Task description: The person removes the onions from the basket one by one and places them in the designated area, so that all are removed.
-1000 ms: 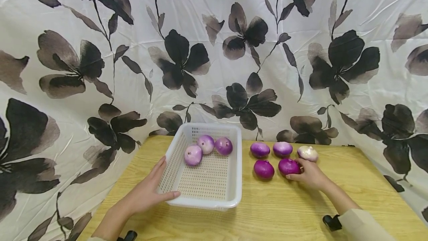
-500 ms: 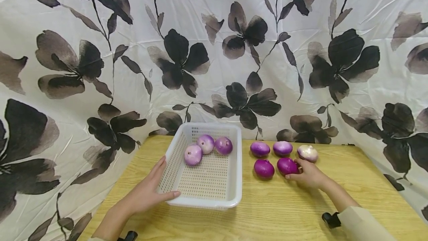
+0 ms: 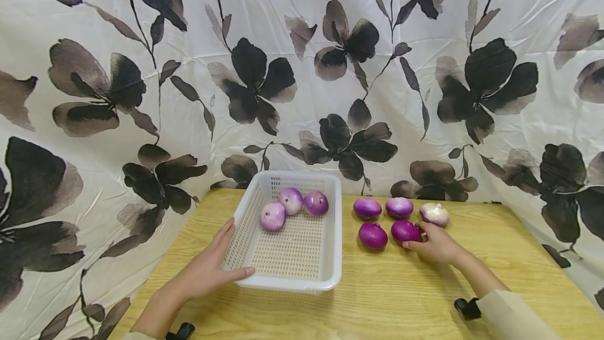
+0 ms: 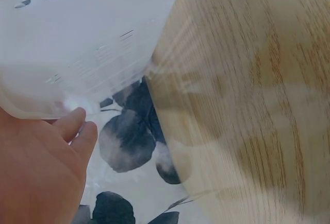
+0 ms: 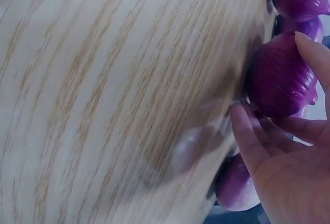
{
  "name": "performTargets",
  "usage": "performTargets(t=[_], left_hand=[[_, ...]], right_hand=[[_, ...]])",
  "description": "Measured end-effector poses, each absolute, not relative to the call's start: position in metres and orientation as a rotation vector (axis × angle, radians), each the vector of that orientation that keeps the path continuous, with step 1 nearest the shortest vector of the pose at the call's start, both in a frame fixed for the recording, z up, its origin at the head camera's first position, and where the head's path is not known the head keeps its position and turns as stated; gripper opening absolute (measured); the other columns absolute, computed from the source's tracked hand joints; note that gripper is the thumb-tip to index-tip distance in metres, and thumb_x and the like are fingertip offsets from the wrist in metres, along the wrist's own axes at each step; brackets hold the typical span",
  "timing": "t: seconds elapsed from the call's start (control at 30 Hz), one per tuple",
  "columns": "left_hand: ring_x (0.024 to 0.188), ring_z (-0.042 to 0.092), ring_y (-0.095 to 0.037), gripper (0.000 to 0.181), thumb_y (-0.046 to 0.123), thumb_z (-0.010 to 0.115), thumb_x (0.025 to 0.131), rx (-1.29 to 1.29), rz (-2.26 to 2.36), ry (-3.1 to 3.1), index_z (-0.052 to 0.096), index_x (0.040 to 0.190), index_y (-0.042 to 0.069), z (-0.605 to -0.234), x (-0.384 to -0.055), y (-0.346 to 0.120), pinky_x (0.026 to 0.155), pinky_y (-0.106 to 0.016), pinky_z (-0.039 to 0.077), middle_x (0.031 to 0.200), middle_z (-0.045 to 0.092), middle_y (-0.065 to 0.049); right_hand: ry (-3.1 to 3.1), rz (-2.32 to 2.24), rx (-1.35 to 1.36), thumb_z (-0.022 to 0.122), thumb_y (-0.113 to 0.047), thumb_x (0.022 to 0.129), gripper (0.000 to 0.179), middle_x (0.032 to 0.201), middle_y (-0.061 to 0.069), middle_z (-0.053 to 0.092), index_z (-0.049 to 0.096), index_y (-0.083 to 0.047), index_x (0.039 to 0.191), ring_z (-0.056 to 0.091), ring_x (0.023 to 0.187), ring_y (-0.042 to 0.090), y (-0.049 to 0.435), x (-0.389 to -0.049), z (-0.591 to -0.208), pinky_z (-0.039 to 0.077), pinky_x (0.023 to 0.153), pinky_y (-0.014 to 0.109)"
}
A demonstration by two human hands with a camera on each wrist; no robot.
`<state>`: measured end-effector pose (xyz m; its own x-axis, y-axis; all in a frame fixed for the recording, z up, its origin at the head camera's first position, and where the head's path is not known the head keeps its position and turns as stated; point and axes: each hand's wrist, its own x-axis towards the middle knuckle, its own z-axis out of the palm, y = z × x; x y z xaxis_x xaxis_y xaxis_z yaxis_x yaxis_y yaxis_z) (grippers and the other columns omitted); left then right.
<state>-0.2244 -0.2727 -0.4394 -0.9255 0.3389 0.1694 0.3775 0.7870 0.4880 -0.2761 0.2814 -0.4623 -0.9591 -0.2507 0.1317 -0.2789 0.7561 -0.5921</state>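
Note:
In the head view my left hand (image 3: 205,269) rests against the near left corner of a white slotted plastic basket (image 3: 335,256), thumb straight along its front rim and fingers along its left side. In the left wrist view, two fingertips (image 4: 82,131) touch just under the rim. Three pale purple onions (image 3: 273,217) lie inside, toward the back. Right of the basket, my right hand (image 3: 436,245) holds a dark red onion (image 3: 405,231) on the table between thumb and fingers. The right wrist view shows the thumb on one side of this onion (image 5: 281,74) and fingers on the other.
Another dark red onion (image 3: 373,236) sits just left of the held one. Behind them stand two purple onions (image 3: 367,208) and a whitish, partly peeled-looking onion (image 3: 434,214). A floral cloth (image 3: 283,93) hangs behind the wooden table (image 3: 377,298).
The dark red onion in my right hand has shifted slightly left, toward the other dark one. My left hand and the basket have stayed in place.

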Motion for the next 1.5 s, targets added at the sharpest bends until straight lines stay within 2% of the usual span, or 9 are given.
performTargets(t=[0.27, 0.43, 0.73, 0.83, 0.93, 1.0, 1.07, 1.17, 1.5], left_hand=[[0.151, 0.022, -0.047, 0.121, 0.070, 0.070, 0.084, -0.576, -0.822, -2.908, 0.012, 0.163, 0.000, -0.437, -0.224, -0.272, 0.114, -0.068, 0.030, 0.172, 0.004, -0.014], [0.151, 0.022, -0.047, 0.122, 0.070, 0.071, 0.083, -0.574, -0.837, -2.913, 0.010, 0.164, 0.001, -0.438, -0.226, -0.272, 0.115, -0.068, 0.029, 0.172, 0.004, -0.013], [0.151, 0.022, -0.048, 0.123, 0.070, 0.072, 0.082, -0.563, -0.836, -2.932, 0.011, 0.164, 0.002, -0.441, -0.223, -0.272, 0.115, -0.068, 0.029, 0.172, 0.003, -0.013], [0.150, 0.023, -0.048, 0.121, 0.068, 0.072, 0.083, -0.561, -0.828, -2.925, 0.012, 0.163, 0.001, -0.439, -0.223, -0.271, 0.114, -0.068, 0.029, 0.172, 0.003, -0.013], [0.150, 0.023, -0.049, 0.121, 0.067, 0.073, 0.083, -0.562, -0.827, -2.919, 0.011, 0.163, 0.000, -0.437, -0.223, -0.270, 0.114, -0.069, 0.029, 0.172, 0.004, -0.014], [0.150, 0.022, -0.049, 0.121, 0.067, 0.073, 0.083, -0.563, -0.831, -2.918, 0.011, 0.163, 0.000, -0.437, -0.224, -0.270, 0.115, -0.068, 0.029, 0.172, 0.004, -0.014], [0.151, 0.022, -0.048, 0.122, 0.067, 0.073, 0.083, -0.563, -0.834, -2.916, 0.010, 0.163, 0.000, -0.437, -0.224, -0.271, 0.115, -0.068, 0.029, 0.172, 0.004, -0.014], [0.151, 0.021, -0.048, 0.122, 0.068, 0.073, 0.083, -0.562, -0.837, -2.917, 0.011, 0.163, -0.001, -0.437, -0.224, -0.271, 0.115, -0.068, 0.029, 0.172, 0.004, -0.014], [0.151, 0.022, -0.047, 0.122, 0.071, 0.071, 0.082, -0.567, -0.829, -2.912, 0.012, 0.163, 0.000, -0.439, -0.224, -0.272, 0.115, -0.067, 0.029, 0.172, 0.004, -0.013]], right_hand=[[-2.882, 0.996, 0.453, 0.081, -0.023, 0.088, 0.062, 0.103, 0.023, 0.069, 0.055, 0.021, 0.123, 0.067, 0.091, 0.030, 0.284, -0.278, -0.463, 0.057, 0.077, 0.042], [-2.901, 1.001, 0.459, 0.081, -0.024, 0.088, 0.069, 0.107, 0.027, 0.068, 0.050, 0.025, 0.126, 0.068, 0.093, 0.032, 0.288, -0.278, -0.464, 0.058, 0.079, 0.043], [-2.869, 1.048, 0.498, 0.078, -0.022, 0.091, 0.073, 0.126, 0.042, 0.057, 0.044, 0.026, 0.134, 0.068, 0.097, 0.041, 0.294, -0.264, -0.451, 0.058, 0.086, 0.054], [-2.790, 1.020, 0.574, 0.078, -0.019, 0.091, 0.061, 0.124, 0.038, 0.060, 0.052, 0.022, 0.128, 0.066, 0.099, 0.041, 0.291, -0.262, -0.440, 0.057, 0.087, 0.054], [-2.747, 1.013, 0.617, 0.079, -0.018, 0.091, 0.040, 0.106, 0.025, 0.063, 0.059, 0.011, 0.110, 0.064, 0.096, 0.035, 0.286, -0.262, -0.429, 0.059, 0.081, 0.047], [-2.743, 0.997, 0.628, 0.079, -0.020, 0.091, 0.038, 0.103, 0.019, 0.062, 0.059, 0.007, 0.109, 0.062, 0.096, 0.034, 0.282, -0.262, -0.423, 0.059, 0.080, 0.046], [-2.764, 0.988, 0.615, 0.079, -0.024, 0.091, 0.045, 0.108, 0.022, 0.063, 0.059, 0.008, 0.116, 0.062, 0.100, 0.036, 0.277, -0.260, -0.418, 0.059, 0.083, 0.048], [-2.771, 0.981, 0.634, 0.078, -0.027, 0.092, 0.067, 0.125, 0.028, 0.062, 0.051, 0.015, 0.135, 0.063, 0.109, 0.043, 0.267, -0.256, -0.411, 0.056, 0.091, 0.057], [-2.730, 0.910, 0.803, 0.079, -0.033, 0.091, 0.072, 0.138, 0.024, 0.059, 0.051, 0.007, 0.143, 0.057, 0.126, 0.041, 0.226, -0.249, -0.391, 0.043, 0.107, 0.062]])
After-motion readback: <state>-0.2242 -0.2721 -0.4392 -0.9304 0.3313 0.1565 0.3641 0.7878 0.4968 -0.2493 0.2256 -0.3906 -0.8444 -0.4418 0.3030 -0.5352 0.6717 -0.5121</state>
